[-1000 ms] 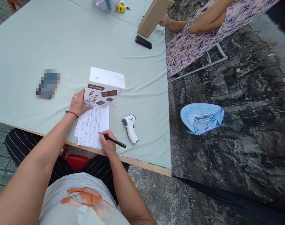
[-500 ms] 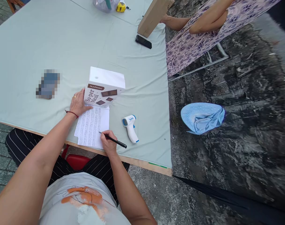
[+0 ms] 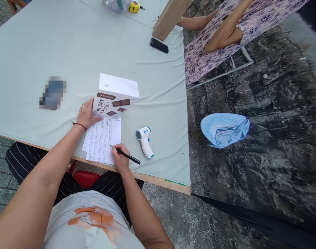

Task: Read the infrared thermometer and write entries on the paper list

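A black pen point(image 3: 132, 158) is pinched in my right hand point(image 3: 121, 159), its tip on a sheet of paper point(image 3: 103, 138) covered with dense small rows of writing or print. Underneath, the corner of another sheet sticks out to the left. My left hand point(image 3: 87, 113) lies open at the top left of the sheet, thumb stretched over the paper and fingers along the left side of a white box point(image 3: 118, 85) reading "NutriMotion Su-per Meal". The box stands upright behind the paper. To the right of the pen lies a white-and-blue infrared thermometer point(image 3: 144, 141).
On the cloth-covered table point(image 3: 163, 114) are a blurred-out item point(image 3: 53, 93), a black object point(image 3: 159, 45), a brown cardboard box point(image 3: 168, 20) and a yellow tape measure point(image 3: 134, 7). Another person's arm point(image 3: 222, 38) is at the upper right. A blue cap point(image 3: 225, 129) lies beyond the table's right edge.
My hands, the pen and the paper look almost unmoved. The other person's arms at the upper right have shifted, the near elbow lower and further left.
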Demonstrator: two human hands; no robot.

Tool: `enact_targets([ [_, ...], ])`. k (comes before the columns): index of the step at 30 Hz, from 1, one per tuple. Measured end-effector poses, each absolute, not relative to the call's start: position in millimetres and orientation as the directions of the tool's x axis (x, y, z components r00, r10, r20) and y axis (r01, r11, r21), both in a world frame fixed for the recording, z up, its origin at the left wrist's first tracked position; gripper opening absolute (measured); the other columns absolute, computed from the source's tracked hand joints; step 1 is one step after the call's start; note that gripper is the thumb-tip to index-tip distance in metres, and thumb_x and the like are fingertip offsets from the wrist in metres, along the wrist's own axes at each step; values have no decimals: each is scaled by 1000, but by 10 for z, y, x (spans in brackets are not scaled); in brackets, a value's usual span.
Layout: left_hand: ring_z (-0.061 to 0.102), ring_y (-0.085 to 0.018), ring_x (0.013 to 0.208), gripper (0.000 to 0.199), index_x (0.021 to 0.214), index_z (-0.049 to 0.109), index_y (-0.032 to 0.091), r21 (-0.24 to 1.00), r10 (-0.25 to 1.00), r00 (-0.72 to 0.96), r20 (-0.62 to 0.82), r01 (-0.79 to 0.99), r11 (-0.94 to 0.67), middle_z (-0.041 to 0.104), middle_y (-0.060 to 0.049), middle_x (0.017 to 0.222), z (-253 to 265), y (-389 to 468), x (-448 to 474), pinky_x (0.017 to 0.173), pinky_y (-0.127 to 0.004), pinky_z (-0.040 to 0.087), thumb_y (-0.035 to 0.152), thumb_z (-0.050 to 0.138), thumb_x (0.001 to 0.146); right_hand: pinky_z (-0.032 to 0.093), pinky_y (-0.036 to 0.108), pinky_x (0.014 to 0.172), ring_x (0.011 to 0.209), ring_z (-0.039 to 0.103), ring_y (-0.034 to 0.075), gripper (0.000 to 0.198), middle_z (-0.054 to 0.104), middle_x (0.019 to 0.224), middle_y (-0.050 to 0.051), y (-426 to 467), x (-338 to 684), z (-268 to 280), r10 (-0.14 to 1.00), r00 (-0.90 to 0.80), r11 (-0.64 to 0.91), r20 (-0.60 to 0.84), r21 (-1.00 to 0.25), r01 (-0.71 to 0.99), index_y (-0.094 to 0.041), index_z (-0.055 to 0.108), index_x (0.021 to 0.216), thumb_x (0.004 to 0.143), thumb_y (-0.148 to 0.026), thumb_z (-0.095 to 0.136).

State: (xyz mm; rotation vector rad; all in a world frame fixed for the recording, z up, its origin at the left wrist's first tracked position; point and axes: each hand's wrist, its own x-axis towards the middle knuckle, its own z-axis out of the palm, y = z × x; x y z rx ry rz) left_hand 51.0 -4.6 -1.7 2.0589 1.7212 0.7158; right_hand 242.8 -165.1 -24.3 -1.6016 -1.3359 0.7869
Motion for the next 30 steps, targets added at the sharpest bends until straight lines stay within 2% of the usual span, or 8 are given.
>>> enact_targets([
  [25, 41, -36, 128, 101, 144, 27, 22, 576, 979, 134, 153, 793, -199, 52, -12, 134, -36, -34, 500, 105, -54, 36, 39, 80, 60, 44, 29, 61, 59, 49, 15, 12, 55, 62, -3, -1659, 2418, -241, 969, 235, -40, 69, -902, 430, -23, 51, 69, 74, -33, 50],
  [30, 40, -36, 130, 98, 144, 28, 22, 592, 973, 180, 144, 772, -230, 50, -12, 137, -9, -20, 487, 107, -54, 35, 40, 78, 61, 45, 29, 60, 58, 49, 14, 11, 53, 62, -3, -1684, 2416, -282, 958, 245, 12, 150, -874, 486, -23, 50, 69, 78, -30, 49],
])
